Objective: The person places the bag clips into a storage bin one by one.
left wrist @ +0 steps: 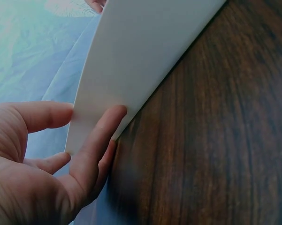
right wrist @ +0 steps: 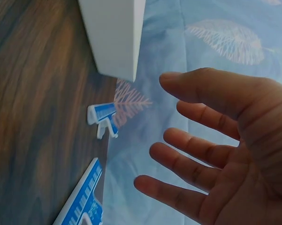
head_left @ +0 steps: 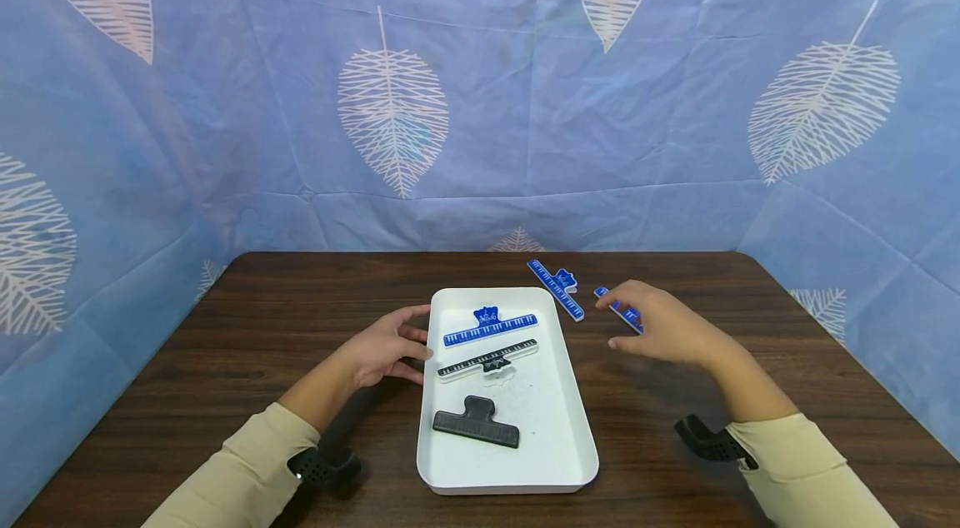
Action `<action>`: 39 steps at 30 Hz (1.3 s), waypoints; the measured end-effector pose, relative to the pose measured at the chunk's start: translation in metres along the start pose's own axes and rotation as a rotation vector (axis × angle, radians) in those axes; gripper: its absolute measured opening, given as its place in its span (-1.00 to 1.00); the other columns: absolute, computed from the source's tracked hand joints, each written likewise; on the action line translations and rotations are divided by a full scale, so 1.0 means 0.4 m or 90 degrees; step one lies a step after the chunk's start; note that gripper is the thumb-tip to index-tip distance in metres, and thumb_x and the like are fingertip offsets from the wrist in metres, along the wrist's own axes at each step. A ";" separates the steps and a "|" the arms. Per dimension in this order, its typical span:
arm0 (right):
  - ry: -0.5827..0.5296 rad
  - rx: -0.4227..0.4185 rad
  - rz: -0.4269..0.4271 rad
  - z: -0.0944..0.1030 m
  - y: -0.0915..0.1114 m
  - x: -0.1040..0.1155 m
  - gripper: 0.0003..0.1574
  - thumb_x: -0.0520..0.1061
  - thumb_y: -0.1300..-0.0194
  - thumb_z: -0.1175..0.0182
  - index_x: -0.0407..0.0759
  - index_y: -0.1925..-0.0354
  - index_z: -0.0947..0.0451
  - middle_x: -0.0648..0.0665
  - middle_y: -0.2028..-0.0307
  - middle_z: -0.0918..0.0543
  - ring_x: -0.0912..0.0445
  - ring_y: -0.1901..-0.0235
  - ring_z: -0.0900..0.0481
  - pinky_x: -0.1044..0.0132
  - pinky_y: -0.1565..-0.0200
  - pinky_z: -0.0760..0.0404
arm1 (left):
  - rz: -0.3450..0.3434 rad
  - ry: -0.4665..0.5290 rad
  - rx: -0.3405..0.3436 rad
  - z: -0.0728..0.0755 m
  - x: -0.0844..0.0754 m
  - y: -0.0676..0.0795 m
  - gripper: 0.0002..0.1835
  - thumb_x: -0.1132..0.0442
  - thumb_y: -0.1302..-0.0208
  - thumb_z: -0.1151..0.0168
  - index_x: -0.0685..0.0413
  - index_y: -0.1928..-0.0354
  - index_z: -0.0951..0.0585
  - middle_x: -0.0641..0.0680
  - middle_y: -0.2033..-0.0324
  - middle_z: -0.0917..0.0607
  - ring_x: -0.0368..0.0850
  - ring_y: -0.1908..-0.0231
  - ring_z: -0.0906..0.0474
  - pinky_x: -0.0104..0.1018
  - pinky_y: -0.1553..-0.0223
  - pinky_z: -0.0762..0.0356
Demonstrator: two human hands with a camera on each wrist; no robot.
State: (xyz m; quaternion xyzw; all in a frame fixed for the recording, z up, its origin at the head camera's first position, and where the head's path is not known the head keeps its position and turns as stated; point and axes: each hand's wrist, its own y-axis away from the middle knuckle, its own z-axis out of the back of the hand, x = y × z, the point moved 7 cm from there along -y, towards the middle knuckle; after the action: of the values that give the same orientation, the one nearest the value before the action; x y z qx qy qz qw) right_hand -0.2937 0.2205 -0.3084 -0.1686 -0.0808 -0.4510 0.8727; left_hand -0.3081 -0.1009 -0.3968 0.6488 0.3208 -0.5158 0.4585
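A white tray (head_left: 525,461) stands on the table, with three clips inside: a blue clip with a piano-key print (head_left: 491,331), a black-and-white piano-key clip (head_left: 487,360) and a plain black clip (head_left: 477,423). My left hand (head_left: 382,349) touches the tray's left wall with its fingertips; the left wrist view shows the fingers spread along that wall (left wrist: 117,61). Over the table right of the tray hovers my right hand (head_left: 663,324), fingers apart and holding nothing. Below it lies a blue piano-key clip (head_left: 624,311), partly hidden by the hand. Another blue clip (head_left: 557,290) lies beside the tray's far right corner.
The dark wooden table (head_left: 300,286) ends at a blue cloth backdrop (head_left: 487,136) with white leaf prints, which also hangs at both sides. Black bands with cameras (head_left: 324,468) sit on both wrists.
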 end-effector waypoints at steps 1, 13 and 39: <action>0.009 -0.002 -0.002 0.000 -0.001 -0.007 -0.44 -0.08 0.08 -0.35 -0.15 0.05 -0.46 -0.10 0.09 -0.47 0.03 0.16 -0.47 0.08 0.17 -0.50 | 0.000 0.000 0.002 0.000 0.000 0.000 -0.19 0.54 0.00 -0.16 -0.03 -0.30 -0.10 0.33 0.03 -0.32 0.14 0.18 -0.52 0.04 0.35 -0.55; 0.010 0.006 -0.071 -0.009 0.002 -0.095 -0.41 -0.07 0.06 -0.33 -0.20 0.02 -0.46 -0.20 0.07 -0.45 -0.08 0.11 -0.42 0.02 0.15 -0.51 | -0.001 -0.009 -0.001 -0.002 -0.001 -0.002 -0.18 0.54 -0.01 -0.17 -0.01 -0.31 -0.07 0.34 0.01 -0.32 0.14 0.19 -0.53 0.02 0.36 -0.56; 0.043 0.084 -0.169 -0.045 -0.031 -0.222 -0.39 -0.11 0.09 -0.34 -0.31 0.04 -0.45 -0.34 0.09 -0.44 -0.21 0.09 -0.37 -0.12 0.08 -0.41 | -0.010 -0.019 -0.003 -0.004 -0.008 0.012 -0.20 0.53 -0.01 -0.17 -0.01 -0.29 -0.10 0.33 0.03 -0.33 0.13 0.21 -0.53 0.01 0.36 -0.56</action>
State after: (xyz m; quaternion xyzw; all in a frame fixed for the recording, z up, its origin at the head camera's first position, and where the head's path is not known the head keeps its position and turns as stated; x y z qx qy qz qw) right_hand -0.3556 0.2748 -0.3483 -0.0834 -0.1029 -0.5618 0.8166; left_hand -0.3042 -0.1009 -0.3923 0.6375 0.3201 -0.5279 0.4609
